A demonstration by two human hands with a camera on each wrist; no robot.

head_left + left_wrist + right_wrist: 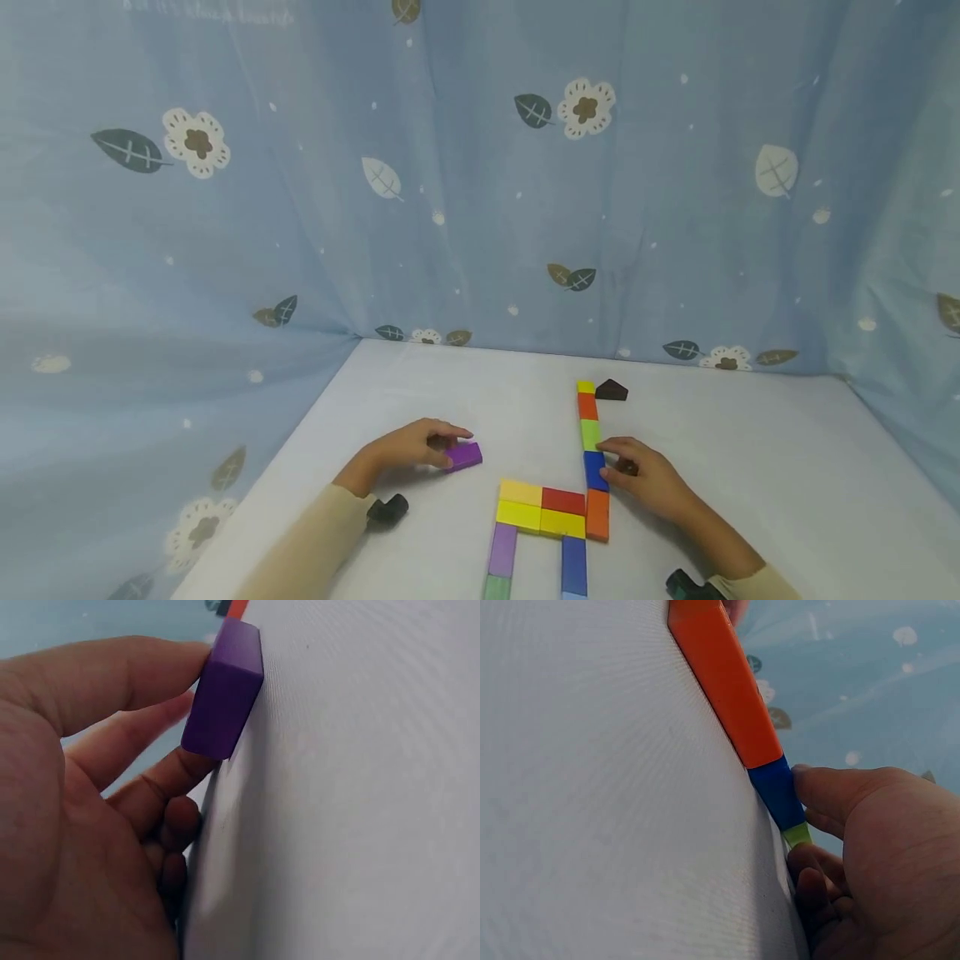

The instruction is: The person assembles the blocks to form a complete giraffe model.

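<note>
My left hand (417, 444) pinches a purple block (464, 457) between thumb and fingers, at or just above the white table. In the left wrist view the same purple block (229, 694) is tilted at the fingertips. My right hand (651, 479) lies along the right side of an upright column of blocks. Its thumb touches the blue block (596, 471), and its index fingertip reaches the lime green block (591, 434). In the right wrist view the thumb rests against the blue block (778, 793), below an orange block (724, 686); the other fingers are partly hidden.
Above the lime green block come an orange-red block (587, 406) and a small yellow one (586, 387), beside a dark brown triangular block (612, 390). Left of the column, red (563, 501) and yellow blocks (562, 523) adjoin, with purple (502, 550) and blue legs (574, 565) below.
</note>
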